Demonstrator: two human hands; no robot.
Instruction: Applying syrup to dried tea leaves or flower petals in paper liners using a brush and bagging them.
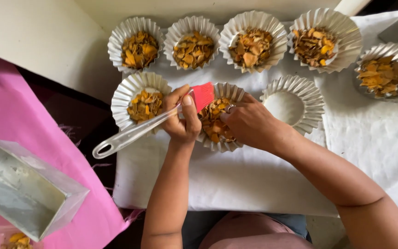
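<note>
A white cloth [236, 180] was spread over the tabletop, with a pink sheet [28, 133] laid to the left of it and a rectangular metal tin [19, 189] resting on that sheet. Fluted foil cups were set out on the cloth in two rows; four in the back row and one at the far right [383, 74] were filled with dry orange and brown flakes, while one cup [293, 103] in the front row was seen to hold none.

The left hand [183, 117] was clenched around a pastry brush [139, 131] with a clear handle and red bristles, the bristles being held over the rim of the centre cup [217, 122], which lay in the front row between a filled cup [139, 101] and the flakeless one. The right hand [249, 124] was placed on that centre cup, its fingers bent into the flakes; whether anything was pinched between them could not be told.

For the step to be done well, it was judged that the thin cup should be steadied at its rim so that the pleats were not crushed. The brush would best be kept low and its strokes light, so that the loose flakes were not flicked onto the cloth. The neighbouring cups stood close by, so the long handle would need to be kept from sweeping across them.
</note>
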